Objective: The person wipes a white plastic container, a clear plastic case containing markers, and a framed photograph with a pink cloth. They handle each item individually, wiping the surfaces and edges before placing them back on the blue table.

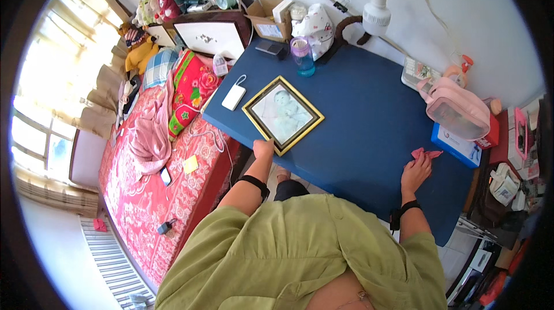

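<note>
A framed photo (271,87) with a gold and black border lies tilted on the blue table (363,119). My left hand (264,148) is closed at the near edge of the picture frame, by its lower corner; the fingertips are partly hidden there. Over on the right, my right hand (416,173) has its fingers on a crumpled pink cloth (427,153), which rests on the tabletop. A white power bank (234,97) with a short strap lies to the left of the frame.
At the back stand a blue-bottomed bottle (302,59), a dark box (271,49) and an open carton (269,24). A pink bag (460,108) and a blue box (456,144) crowd the right end. A bulb (377,13) hangs over the far edge. The bed (150,206) adjoins on the left.
</note>
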Demonstrator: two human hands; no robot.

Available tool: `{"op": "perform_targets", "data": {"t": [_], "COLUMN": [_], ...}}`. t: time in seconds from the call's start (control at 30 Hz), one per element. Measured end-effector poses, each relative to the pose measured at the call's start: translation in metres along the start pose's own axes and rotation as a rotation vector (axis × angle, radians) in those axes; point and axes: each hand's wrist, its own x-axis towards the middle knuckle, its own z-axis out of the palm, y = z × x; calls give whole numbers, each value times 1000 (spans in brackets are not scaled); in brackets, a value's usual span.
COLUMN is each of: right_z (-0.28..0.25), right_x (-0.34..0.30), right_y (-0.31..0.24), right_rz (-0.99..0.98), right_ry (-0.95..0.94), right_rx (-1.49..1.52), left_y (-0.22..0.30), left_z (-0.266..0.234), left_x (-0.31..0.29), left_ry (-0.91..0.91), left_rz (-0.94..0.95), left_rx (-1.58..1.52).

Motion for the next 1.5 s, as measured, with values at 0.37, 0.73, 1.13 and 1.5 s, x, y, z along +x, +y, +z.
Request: {"op": "perform_targets", "data": {"t": [0.37,0.73,1.13,1.5], "right_z": [-16,-19,-14,-14], "right_x": [3,0,1,-21], "right_y": [-11,-3,-7,-43], "right_rz": [80,62,75,168], "right_ry": [19,58,67,-174], "right_rx": [95,111,82,-6], "left_y": [43,18,35,69], "left_z": [-2,43,17,-22], "left_x": [7,96,60,62], "left_ry": [-47,-294,-628,-951], "left_rz": [-229,253,-289,-112], "left_rx": [78,739,-847,-801]}}
